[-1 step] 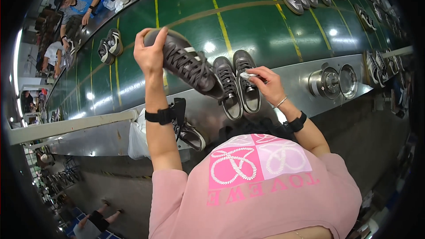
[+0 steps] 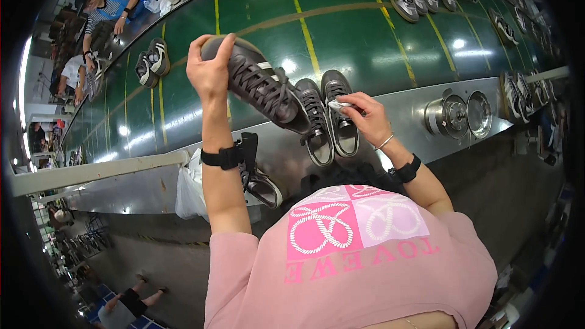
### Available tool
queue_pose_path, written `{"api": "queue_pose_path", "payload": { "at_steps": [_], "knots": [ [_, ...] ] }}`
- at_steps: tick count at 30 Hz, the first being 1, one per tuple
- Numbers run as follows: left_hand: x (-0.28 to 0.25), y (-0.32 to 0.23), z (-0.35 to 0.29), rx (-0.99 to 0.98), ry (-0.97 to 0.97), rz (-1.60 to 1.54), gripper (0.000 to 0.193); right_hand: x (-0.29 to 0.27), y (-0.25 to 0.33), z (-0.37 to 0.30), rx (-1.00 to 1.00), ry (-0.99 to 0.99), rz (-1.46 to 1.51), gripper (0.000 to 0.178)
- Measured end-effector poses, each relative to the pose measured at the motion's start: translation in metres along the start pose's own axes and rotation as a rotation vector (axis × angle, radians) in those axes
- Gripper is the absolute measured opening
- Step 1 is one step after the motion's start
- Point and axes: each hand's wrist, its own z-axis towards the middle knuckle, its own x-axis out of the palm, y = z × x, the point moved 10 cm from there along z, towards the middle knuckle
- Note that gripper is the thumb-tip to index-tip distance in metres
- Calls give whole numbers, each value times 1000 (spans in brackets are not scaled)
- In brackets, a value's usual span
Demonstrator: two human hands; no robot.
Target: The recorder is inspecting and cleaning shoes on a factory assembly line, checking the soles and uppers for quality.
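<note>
Finding, judged from what is shown: the step in hand looks like close surface work on a shoe, one item lifted and a wiping piece at the ready. All places are taken from the pair (image 2: 317, 123), which stands toes away from the person

Left of the pair, well apart on the green belt (image 2: 341, 30): a second pair (image 2: 157, 58). Nearer, left of the pair: the left hand (image 2: 208, 67), opened only as far as the shoe's toe is wide, thumb along one side, fingers wrapped around the other; fingertips hidden. It holds the raised shoe (image 2: 259, 88), tilted, laces up, heel end toward the pair. Whether that heel touches the pair, I cannot tell. Left of the pair and nearer the person: a loose shoe (image 2: 264, 190)

Over the pair's right-hand shoe: the right hand (image 2: 368, 116), thumb and fingers pinching a small white wad (image 2: 339, 105); cloth or paper not established, contact with the shoe below not confirmed. Right of the pair, on the steel ledge (image 2: 396, 116): a metal pot (image 2: 448, 116)

Next move, in my judgement: applying the wad to the raised shoe would call for a firm toe grip, a light pinch and heel clearance from the pair
</note>
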Motion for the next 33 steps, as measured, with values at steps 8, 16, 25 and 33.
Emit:
{"api": "queue_pose_path", "payload": {
  "at_steps": [8, 16, 25, 33],
  "knots": [
    [-28, 15, -14, 99, -121, 515, 45, 70, 7, 4, -155, 248, -154, 20],
    [-77, 57, -49, 50, -266, 629, 44, 240, -8, 18, -488, 525, -570, 9],
    [-151, 70, -75, -54, -491, 563, 40, 283, -24, -15, -552, 660, -567, 16],
    [-119, 27, -97, 176, -461, 638, 48, 307, -94, -19, -256, 738, -572, 24]
  ]
}}
